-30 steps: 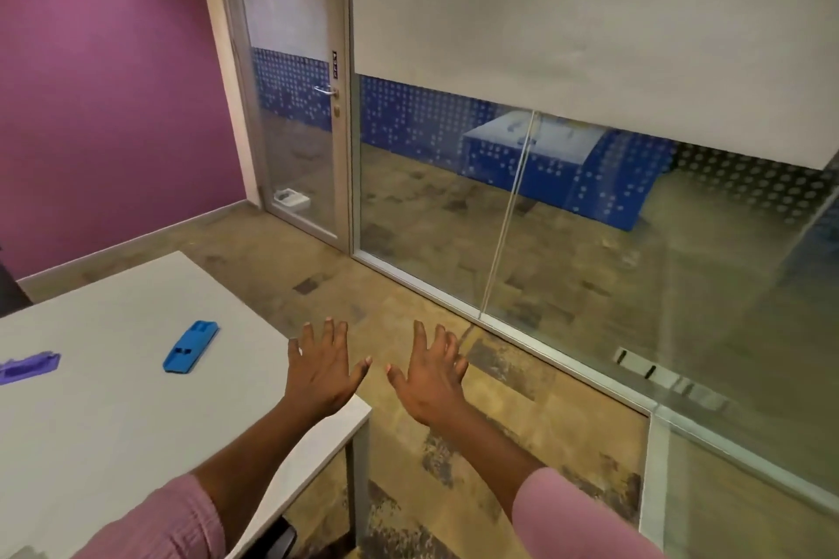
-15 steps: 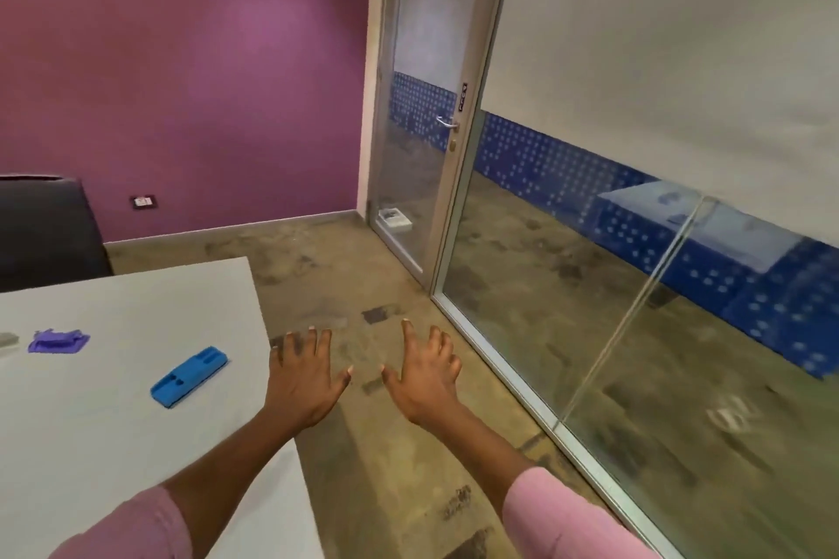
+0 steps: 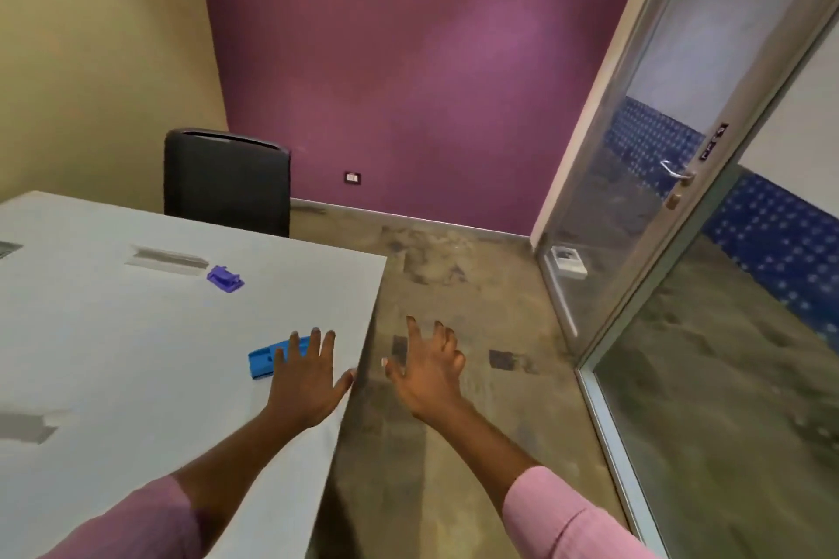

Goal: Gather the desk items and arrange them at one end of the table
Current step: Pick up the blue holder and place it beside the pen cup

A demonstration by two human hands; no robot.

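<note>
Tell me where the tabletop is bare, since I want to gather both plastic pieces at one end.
Bare: the wide stretch of table between the purple piece and blue piece, and the far corner by the chair. Crowded: the near edge, where the left hand overlaps the blue piece.

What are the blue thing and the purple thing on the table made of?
Blue item: probably hard plastic, going by its even bright colour, matte look and moulded slots. Purple item: likely plastic too, with the same flat colour and chunky moulded shape, though blur hides its details.
</note>
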